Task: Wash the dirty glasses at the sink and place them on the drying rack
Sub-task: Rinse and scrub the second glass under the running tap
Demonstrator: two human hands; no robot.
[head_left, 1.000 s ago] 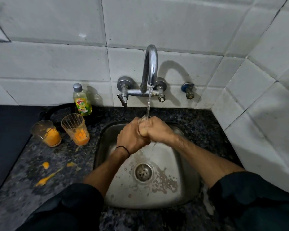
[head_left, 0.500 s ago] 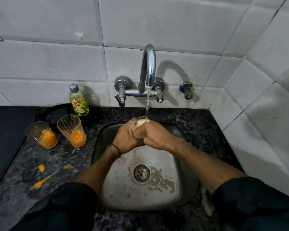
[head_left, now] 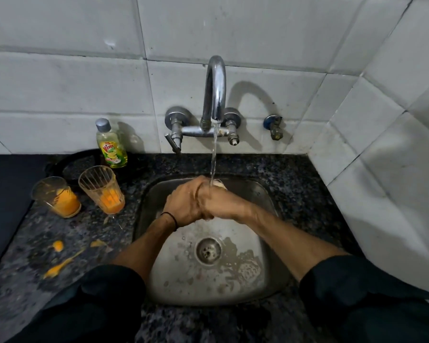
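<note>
Over the steel sink [head_left: 258, 280] my left hand [head_left: 183, 204] and my right hand [head_left: 221, 206] are clasped together around a glass [head_left: 219, 183]. Only a pale bit of its rim shows above my fingers. Water runs from the chrome tap [head_left: 214, 95] onto the glass and my right hand. Two dirty glasses with orange residue stand on the counter to the left: a ribbed one [head_left: 102, 189] near the sink and a second one [head_left: 56, 196] further left.
A bottle of yellow-green dish soap [head_left: 111, 147] stands against the tiled wall behind the glasses. Orange spills [head_left: 60, 266] lie on the dark speckled counter [head_left: 89, 233]. White tiled walls close the back and right. No drying rack is in view.
The view has shifted slightly. My clasped hands stay under the running water, and the glass rim now shows less above my fingers.
</note>
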